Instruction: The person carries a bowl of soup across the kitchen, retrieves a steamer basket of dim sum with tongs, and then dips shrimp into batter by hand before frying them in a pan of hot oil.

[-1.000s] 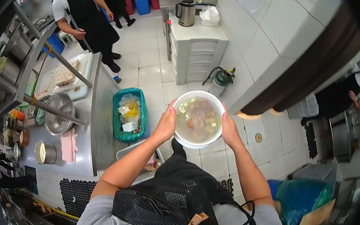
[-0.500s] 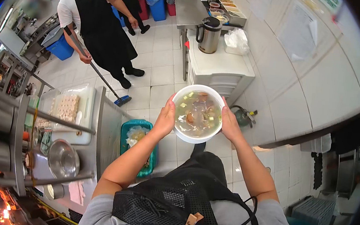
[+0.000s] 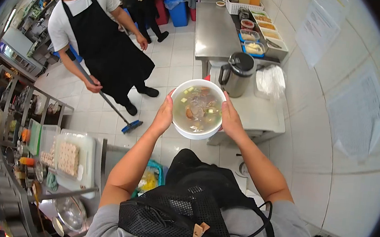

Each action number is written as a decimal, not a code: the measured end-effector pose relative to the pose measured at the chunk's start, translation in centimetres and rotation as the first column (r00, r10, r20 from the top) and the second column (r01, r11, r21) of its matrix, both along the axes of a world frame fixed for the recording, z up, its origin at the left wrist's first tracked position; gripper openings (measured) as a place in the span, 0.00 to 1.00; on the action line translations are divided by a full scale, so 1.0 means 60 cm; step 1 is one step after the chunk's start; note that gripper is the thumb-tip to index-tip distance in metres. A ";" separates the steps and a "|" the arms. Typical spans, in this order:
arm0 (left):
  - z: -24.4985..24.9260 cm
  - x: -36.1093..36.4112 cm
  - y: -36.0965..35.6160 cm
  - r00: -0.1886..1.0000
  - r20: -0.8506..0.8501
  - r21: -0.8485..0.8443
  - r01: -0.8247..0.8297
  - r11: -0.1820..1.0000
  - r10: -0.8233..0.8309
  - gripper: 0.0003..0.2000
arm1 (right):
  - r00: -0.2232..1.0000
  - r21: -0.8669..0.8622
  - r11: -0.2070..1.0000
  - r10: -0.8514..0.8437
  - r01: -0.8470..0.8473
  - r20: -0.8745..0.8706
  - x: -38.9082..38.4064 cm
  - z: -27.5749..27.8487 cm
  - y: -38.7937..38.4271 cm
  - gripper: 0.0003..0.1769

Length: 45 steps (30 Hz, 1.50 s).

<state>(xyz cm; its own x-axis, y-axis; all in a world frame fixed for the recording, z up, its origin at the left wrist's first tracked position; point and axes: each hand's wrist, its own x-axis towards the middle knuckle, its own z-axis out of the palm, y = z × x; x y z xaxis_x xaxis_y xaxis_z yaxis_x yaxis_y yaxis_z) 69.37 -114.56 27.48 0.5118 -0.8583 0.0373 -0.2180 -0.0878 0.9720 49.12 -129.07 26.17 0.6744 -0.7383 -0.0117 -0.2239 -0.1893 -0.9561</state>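
Bowl: white, round and deep (image 3: 196, 135), carried level.
Soup: pale, cloudy broth (image 3: 198, 108) with brown meat pieces and small light cubes.
Where: held out over the tiled floor, near a white counter (image 3: 264, 113).
Left hand: (image 3: 165, 114) clasped the bowl's left wall.
Right hand: (image 3: 230, 118) gripped the right wall.
Beyond: a steel jug (image 3: 237, 75) stood on the counter; a person in a black apron (image 3: 109, 50) held a broom (image 3: 110, 105).

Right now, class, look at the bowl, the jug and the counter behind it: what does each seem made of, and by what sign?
The bowl: smooth glossy white, so melamine or ceramic; the look leaves it open.
The jug: brushed grey body, likely stainless steel; dark lid and handle look plastic.
The counter: flat grey sheet with dull sheen, likely stainless steel.
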 end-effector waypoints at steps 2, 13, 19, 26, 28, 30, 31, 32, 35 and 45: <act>-0.006 0.061 -0.053 0.999 0.042 0.016 0.012 1.000 -0.013 0.33 | 1.000 0.102 0.995 -0.005 0.004 0.011 0.054 -0.008 -0.042 0.31; -0.034 0.403 -0.401 0.927 0.021 0.058 0.373 0.926 -0.375 0.28 | 0.941 0.453 0.875 -0.280 0.169 0.189 0.322 -0.071 -0.221 0.29; -0.071 0.491 -0.603 0.817 -0.039 0.120 0.575 0.809 -0.575 0.28 | 0.837 0.486 0.804 -0.496 0.341 0.233 0.397 -0.092 -0.303 0.30; -0.107 0.493 -0.758 0.740 -0.074 0.150 0.672 0.726 -0.669 0.27 | 0.735 0.566 0.652 -0.668 0.504 0.115 0.425 -0.119 -0.361 0.30; -0.122 0.497 -0.795 0.719 -0.095 0.179 0.693 0.698 -0.689 0.28 | 0.707 0.599 0.590 -0.705 0.541 0.056 0.435 -0.105 -0.370 0.31; -0.135 0.499 -0.821 0.705 -0.126 0.219 0.706 0.673 -0.698 0.29 | 0.678 0.658 0.546 -0.732 0.519 0.073 0.442 -0.082 -0.376 0.32; -0.135 0.496 -0.833 0.734 -0.149 0.197 0.679 0.707 -0.663 0.29 | 0.659 0.712 0.516 -0.745 0.476 0.099 0.444 -0.069 -0.380 0.32; -0.135 0.495 -0.840 0.762 -0.172 0.181 0.647 0.741 -0.624 0.29 | 0.652 0.714 0.507 -0.753 0.483 0.094 0.443 -0.063 -0.381 0.32; -0.120 0.489 -0.860 0.790 -0.174 0.142 0.611 0.778 -0.589 0.28 | 0.655 0.735 0.481 -0.752 0.478 0.066 0.444 -0.059 -0.385 0.37; 0.144 0.358 -0.784 0.971 0.050 -0.530 0.225 0.818 -0.234 0.12 | 0.936 0.384 0.879 -0.163 0.281 -0.313 0.263 -0.129 -0.088 0.29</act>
